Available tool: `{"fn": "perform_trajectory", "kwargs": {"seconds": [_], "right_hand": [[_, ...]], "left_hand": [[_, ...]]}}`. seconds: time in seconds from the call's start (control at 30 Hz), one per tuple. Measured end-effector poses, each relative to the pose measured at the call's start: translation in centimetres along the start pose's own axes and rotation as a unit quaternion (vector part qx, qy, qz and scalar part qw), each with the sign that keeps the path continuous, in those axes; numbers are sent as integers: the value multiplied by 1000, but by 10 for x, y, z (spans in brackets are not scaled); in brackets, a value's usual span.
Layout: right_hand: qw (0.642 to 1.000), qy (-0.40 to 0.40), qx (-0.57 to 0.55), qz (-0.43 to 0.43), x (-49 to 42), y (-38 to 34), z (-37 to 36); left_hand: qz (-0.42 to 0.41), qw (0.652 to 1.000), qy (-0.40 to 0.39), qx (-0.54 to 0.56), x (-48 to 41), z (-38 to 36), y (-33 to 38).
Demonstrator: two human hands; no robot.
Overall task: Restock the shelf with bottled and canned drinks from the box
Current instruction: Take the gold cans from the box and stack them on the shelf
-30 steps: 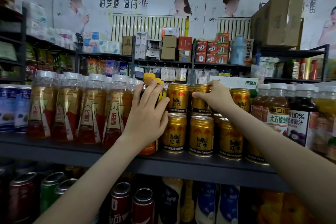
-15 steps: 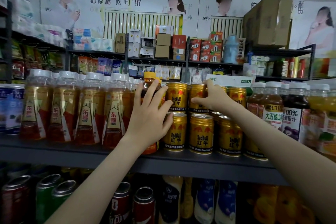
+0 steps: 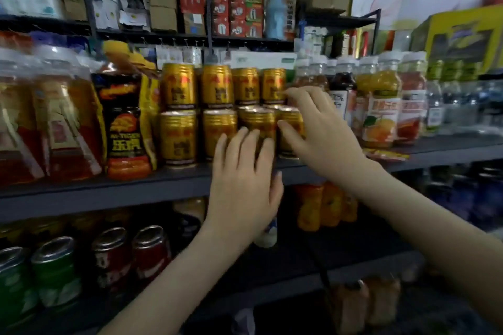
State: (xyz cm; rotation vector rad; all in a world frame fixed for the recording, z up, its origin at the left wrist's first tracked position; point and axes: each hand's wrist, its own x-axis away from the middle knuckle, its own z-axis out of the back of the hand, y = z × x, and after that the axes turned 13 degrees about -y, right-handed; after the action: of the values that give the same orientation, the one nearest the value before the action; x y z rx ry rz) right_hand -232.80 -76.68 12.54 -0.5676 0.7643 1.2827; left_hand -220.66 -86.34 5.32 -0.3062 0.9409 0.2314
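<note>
Spanning the whole width of the frame at mid-height, a grey metal shelf (image 3: pixel 109 193) carries rows of drinks. A lower tier in the lower left holds red and green cans (image 3: pixel 54 266). White-capped bottles of amber drink (image 3: pixel 62 122) fill the left of the frame, with a black-labelled bottle (image 3: pixel 125 122) beside them, and juice bottles (image 3: pixel 381 109) stand right of centre. Gold cans (image 3: pixel 178 136) sit at the centre of the shelf, stacked in two layers, several across. Both bare hands reach towards this stack. The left hand (image 3: pixel 245 179) is low at centre with its back to the camera. Its fingers (image 3: pixel 239 144) are straight and slightly apart in front of the lower-layer cans, and blur hides whether they touch. The right hand (image 3: pixel 321 141) is just right of it, fingers spread wide. Its forefinger tip is at an upper can at the stack's right end and its thumb at a lower one, clasping nothing.
</note>
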Motion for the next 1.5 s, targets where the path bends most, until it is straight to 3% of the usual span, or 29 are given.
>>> {"fn": "perform_trajectory", "kwargs": {"seconds": [0.2,0.4,0.57,0.73,0.8,0.9,0.97,1.07,1.23,1.33,1.43,1.5], "right_hand": [[982,-119,41,-140,214,72,25],[907,-245,7,-342,444,141,54],[801,-312,-11,-511,638,173,75],[649,-385,-71,-652,823,159,50],[593,-398,-101,-692,892,143,23],[538,-420,-115,-722,989,123,-35],[516,-423,-116,-736,1046,116,-79],[513,-414,-84,-747,1121,123,-149],[545,-456,-14,-704,1236,181,-268],[575,-467,54,-670,1286,234,-323],[602,-492,96,-621,1318,288,-360],[596,-492,111,-625,1326,314,-372]], "left_hand": [[-148,953,-185,190,73,-80,171],[-179,838,-430,283,134,-164,346],[-196,727,-592,288,230,-218,483],[-201,618,-711,267,358,-277,562],[-214,585,-743,244,416,-307,581],[-263,554,-763,204,500,-364,608],[-285,547,-766,181,551,-407,627],[-309,563,-751,153,620,-482,660],[-405,625,-658,111,727,-599,717],[-466,597,-652,32,772,-647,745],[-462,620,-634,15,800,-680,761],[-435,641,-631,37,806,-689,772]]}}
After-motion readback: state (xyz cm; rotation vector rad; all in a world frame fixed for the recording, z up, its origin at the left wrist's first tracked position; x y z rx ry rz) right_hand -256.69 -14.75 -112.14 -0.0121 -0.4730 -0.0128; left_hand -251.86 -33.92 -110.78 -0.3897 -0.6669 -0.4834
